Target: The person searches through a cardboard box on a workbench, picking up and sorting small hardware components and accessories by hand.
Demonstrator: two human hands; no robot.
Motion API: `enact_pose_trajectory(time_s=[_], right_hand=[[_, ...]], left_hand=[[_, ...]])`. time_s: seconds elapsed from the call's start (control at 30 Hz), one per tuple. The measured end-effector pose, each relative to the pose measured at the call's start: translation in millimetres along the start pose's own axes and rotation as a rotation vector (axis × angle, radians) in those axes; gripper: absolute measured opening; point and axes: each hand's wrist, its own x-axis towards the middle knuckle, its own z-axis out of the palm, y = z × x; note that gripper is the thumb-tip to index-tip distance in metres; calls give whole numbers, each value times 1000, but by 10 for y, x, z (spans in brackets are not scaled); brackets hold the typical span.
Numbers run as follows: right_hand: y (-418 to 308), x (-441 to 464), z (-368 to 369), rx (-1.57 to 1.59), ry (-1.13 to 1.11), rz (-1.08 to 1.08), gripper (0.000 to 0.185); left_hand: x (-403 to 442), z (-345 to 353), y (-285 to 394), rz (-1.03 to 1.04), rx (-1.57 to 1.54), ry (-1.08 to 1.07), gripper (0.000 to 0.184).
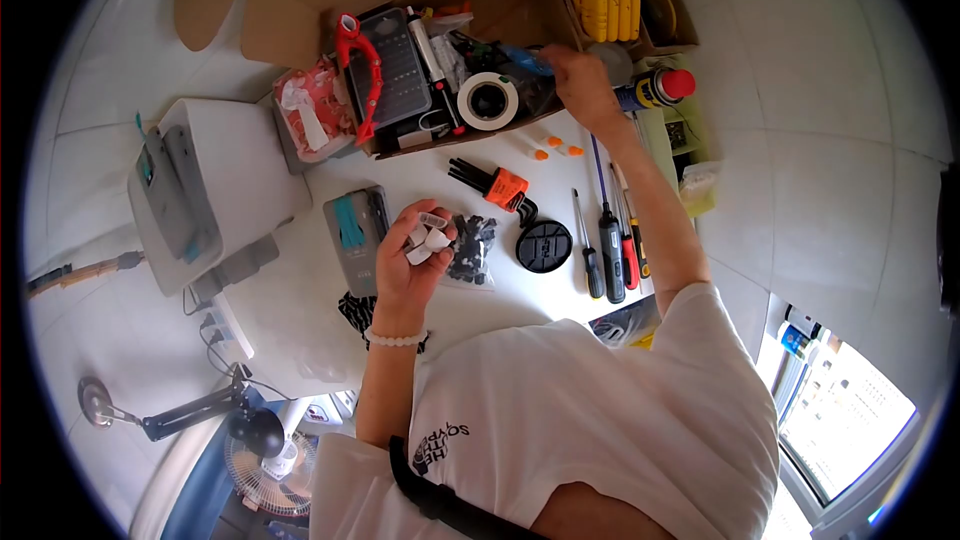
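My left hand (pixel 398 270) is closed around several small white plastic pieces (pixel 430 238), held above the table. Beside it lies a clear bag of small black parts (pixel 473 248), and a grey power bank (pixel 352 240) with a teal strap is on its other side. My right hand (pixel 590 90) reaches to the right end of the cardboard box (pixel 535 125). Its fingers pinch a crumpled blue plastic bag (pixel 527 61) at the box's edge; the fingertips are partly hidden.
An orange hex key set (pixel 505 188), a round black lid (pixel 544 246) and several screwdrivers (pixel 611 250) lie on the white table (pixel 300 290). The box holds a white tape roll (pixel 488 101) and a parts case (pixel 390 65). A spray can (pixel 650 90) stands right.
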Motion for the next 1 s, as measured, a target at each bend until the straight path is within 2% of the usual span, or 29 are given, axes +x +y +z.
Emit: enact_pose_trajectory(time_s=[0.07,0.13,0.17,0.23,0.37,0.43,0.5,0.7,0.87,1.0], right_hand=[[9,-14,-115,106,84,-3,23],[-77,-47,-340,596,17,211,18],[-134,-78,-411,595,18,211,18],[-263,-167,-555,1223,7,353,19],[-523,-361,-743,1553,-164,278,21],[-676,-466,-745,1593,-146,308,19],[-726,-559,-745,1624,-231,254,17],[-897,-751,-679,1727,-341,257,16],[-959,-873,-605,1675,-362,319,16],[-982,-959,-559,1646,-358,363,18]], left_hand=[[-5,8,6,0,-3,-16,24],[-17,32,19,0,15,-45,27],[-18,52,21,-1,15,-46,27],[-21,121,30,14,39,-73,27],[-62,325,15,21,97,-114,30],[-102,463,15,41,158,-155,35],[-150,603,18,79,265,-151,35],[-250,776,8,236,402,-232,25],[-339,809,-42,297,498,-176,12],[-380,787,-62,348,514,-118,13]])
